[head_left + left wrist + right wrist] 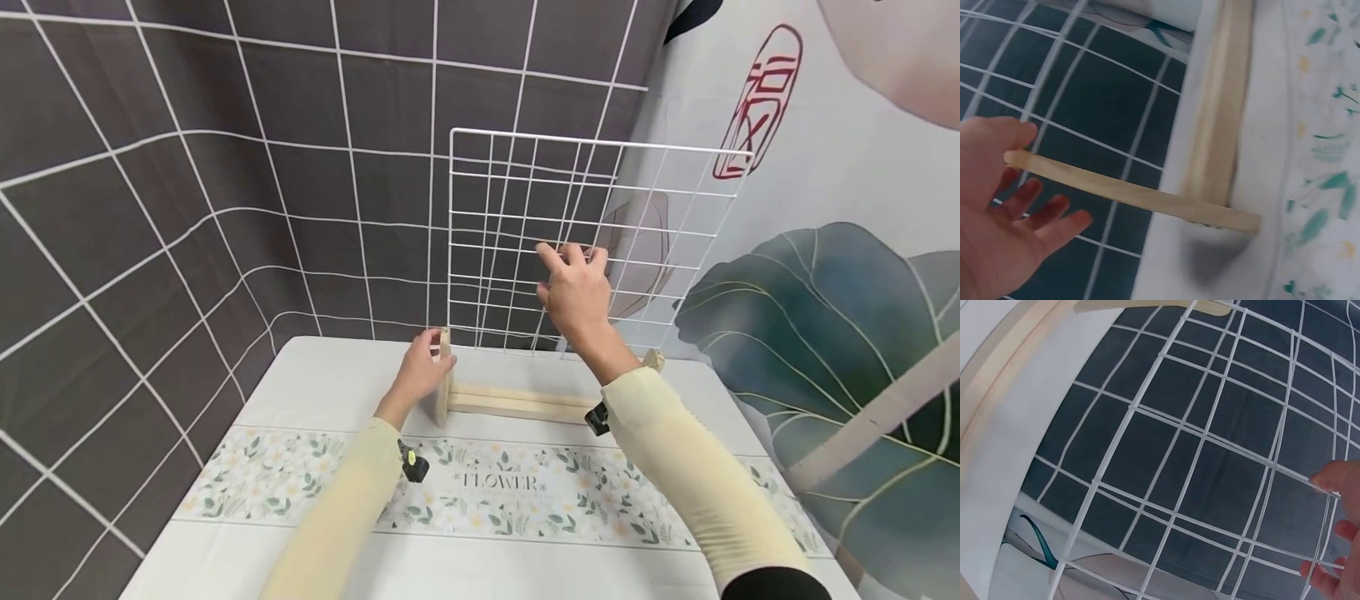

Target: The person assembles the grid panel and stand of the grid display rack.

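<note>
While the stand (521, 404) stood on the table (330, 375), the grid (525, 218) was upright above it in the head view | left wrist: left hand (999, 228) pinched the stand's left post (1116, 189) at its top | right wrist: right hand (1350, 503) gripped the grid by its wires (1204, 434)

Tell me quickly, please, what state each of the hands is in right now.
Left hand: closed, holding the wooden upright near its top end.
Right hand: closed, gripping the white wire grid.
</note>
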Motion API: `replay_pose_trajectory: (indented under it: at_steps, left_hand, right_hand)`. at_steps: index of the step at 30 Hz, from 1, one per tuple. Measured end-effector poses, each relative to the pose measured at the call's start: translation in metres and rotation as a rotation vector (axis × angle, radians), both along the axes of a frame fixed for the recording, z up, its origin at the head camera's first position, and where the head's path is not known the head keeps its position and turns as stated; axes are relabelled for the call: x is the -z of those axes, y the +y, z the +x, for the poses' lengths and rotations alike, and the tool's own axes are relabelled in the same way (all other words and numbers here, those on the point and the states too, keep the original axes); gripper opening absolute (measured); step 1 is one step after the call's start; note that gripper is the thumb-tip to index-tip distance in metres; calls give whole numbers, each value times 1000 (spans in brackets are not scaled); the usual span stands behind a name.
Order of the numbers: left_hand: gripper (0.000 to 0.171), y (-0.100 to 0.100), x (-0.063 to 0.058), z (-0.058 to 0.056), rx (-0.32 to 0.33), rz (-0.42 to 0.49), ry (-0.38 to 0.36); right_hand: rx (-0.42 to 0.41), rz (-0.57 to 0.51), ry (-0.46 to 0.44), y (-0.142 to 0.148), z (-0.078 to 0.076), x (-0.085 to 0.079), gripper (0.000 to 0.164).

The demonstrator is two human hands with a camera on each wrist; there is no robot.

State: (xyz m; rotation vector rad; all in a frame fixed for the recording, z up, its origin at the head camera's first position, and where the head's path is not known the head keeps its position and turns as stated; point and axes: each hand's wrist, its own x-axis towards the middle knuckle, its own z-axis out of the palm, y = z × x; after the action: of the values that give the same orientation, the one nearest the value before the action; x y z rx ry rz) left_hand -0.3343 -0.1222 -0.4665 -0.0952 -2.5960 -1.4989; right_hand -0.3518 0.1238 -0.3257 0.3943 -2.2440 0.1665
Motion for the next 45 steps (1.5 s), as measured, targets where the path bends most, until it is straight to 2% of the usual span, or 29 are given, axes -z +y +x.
replay_pose_trajectory:
  at_steps: [2, 5, 10, 12, 15, 18, 24, 28, 33, 39, 42, 45]
  left_hand:
    - [61, -3, -11, 0, -12, 18, 43]
    - [60, -4, -32, -1, -54, 78, 148]
    - [63, 3, -73, 0, -50, 115, 310]
    - [66, 10, -88, 2, -33, 107, 348]
    - [71, 23, -107, 2, -47, 76, 381]
    - [76, 36, -120, 1, -106, 33, 383]
    - [85, 56, -130, -6, -284, -95, 355]
    - [82, 63, -131, -10, -369, -153, 344]
    - [77, 67, -131, -11, -390, -155, 349]
    - [76, 67, -130, -11, -385, -141, 340]
    - [76, 67, -130, -12, -384, -137, 344]
    - [76, 67, -129, -12, -388, -140, 348]
  right_hand:
    - [-3, -2, 0, -1, -1, 1, 52]
    - [2, -11, -4, 0, -1, 2, 52]
    - [10, -12, -7, 1, -1, 4, 52]
    - [13, -2, -6, 1, 0, 6, 52]
    - [21, 6, -9, 1, 1, 7, 53]
    - [27, 10, -15, 1, 2, 9, 52]
    - [29, 13, -4, -1, 0, 10, 53]
    - [31, 6, -4, -1, 0, 11, 54]
    - [15, 3, -18, 1, 1, 11, 56]
    - [-63, 9, -38, 13, 5, 13, 61]
    - [-110, -14, 29, 22, 8, 14, 56]
    - [-150, -71, 143, 30, 10, 17, 49]
